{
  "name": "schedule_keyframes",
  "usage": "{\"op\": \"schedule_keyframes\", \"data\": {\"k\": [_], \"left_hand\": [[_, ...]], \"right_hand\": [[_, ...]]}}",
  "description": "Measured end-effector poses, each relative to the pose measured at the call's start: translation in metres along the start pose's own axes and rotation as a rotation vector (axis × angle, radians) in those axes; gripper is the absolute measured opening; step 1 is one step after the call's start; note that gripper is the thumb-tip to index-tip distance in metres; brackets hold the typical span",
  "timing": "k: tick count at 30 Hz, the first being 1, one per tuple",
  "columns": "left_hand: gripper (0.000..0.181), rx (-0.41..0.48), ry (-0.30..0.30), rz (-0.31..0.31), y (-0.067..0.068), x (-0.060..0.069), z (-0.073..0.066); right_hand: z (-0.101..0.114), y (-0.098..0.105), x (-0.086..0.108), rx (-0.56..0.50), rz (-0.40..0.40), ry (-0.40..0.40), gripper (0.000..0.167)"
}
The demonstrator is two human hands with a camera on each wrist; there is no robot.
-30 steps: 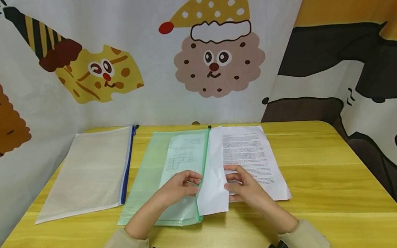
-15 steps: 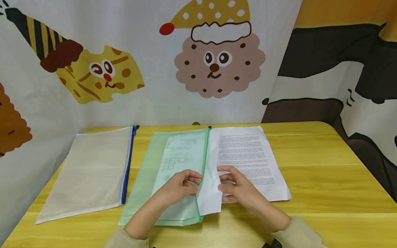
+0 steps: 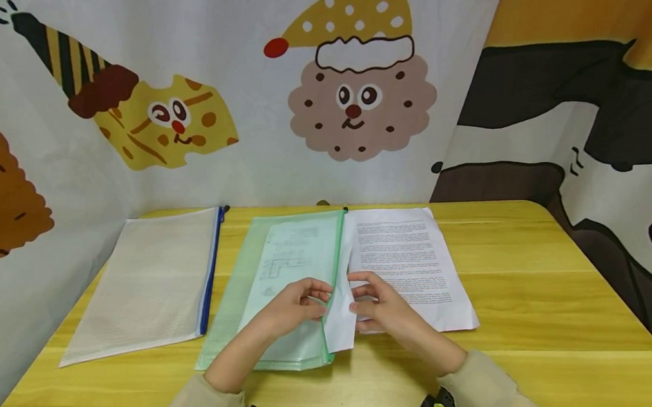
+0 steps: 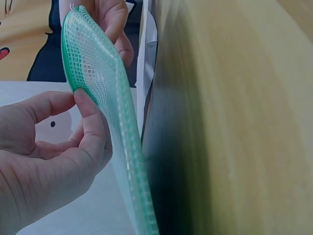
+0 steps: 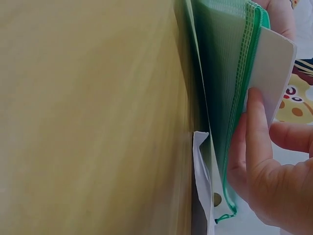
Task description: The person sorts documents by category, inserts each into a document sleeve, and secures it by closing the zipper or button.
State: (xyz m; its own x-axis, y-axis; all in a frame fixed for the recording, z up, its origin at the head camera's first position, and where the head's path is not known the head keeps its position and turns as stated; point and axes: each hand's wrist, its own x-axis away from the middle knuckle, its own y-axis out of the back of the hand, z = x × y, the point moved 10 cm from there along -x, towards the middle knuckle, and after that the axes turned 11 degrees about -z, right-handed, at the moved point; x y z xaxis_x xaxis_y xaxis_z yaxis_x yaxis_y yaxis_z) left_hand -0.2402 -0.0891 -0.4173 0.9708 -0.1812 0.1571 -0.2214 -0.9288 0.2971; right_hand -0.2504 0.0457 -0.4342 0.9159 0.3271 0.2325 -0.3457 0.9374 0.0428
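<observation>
A green mesh zipper folder [image 3: 224, 324] lies on the table, with a drawing showing through its translucent front. My left hand [image 3: 292, 308] pinches the zipper edge at its right side; thumb and fingertip meet there in the left wrist view [image 4: 63, 147]. From the folder's mouth sticks a narrow strip of white paper [image 3: 342, 318], the rest of the sheet being inside. My right hand [image 3: 384, 310] holds the strip's outer edge between thumb and fingers. In the right wrist view the paper [image 5: 275, 66] stands between the zipper edge and the thumb.
Printed sheets [image 3: 400, 252] lie right of the folder, partly behind the right hand. A whitish zipper folder [image 3: 144, 291] with a blue zipper [image 3: 208, 284] lies to the left. Behind the wooden table [image 3: 532, 312] hangs a cartoon-printed curtain [image 3: 260, 159].
My right hand has moved left and pushed the white paper deeper into the green folder, so less of it sticks out. The left hand has stayed on the zipper edge.
</observation>
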Motion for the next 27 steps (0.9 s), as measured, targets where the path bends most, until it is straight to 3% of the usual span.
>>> {"op": "schedule_keyframes", "data": {"k": [27], "left_hand": [[0.036,0.021,-0.018,0.03,0.002,0.004,-0.004]], "right_hand": [[0.013,-0.019,-0.022,0.146,0.036,0.022,0.055]]}}
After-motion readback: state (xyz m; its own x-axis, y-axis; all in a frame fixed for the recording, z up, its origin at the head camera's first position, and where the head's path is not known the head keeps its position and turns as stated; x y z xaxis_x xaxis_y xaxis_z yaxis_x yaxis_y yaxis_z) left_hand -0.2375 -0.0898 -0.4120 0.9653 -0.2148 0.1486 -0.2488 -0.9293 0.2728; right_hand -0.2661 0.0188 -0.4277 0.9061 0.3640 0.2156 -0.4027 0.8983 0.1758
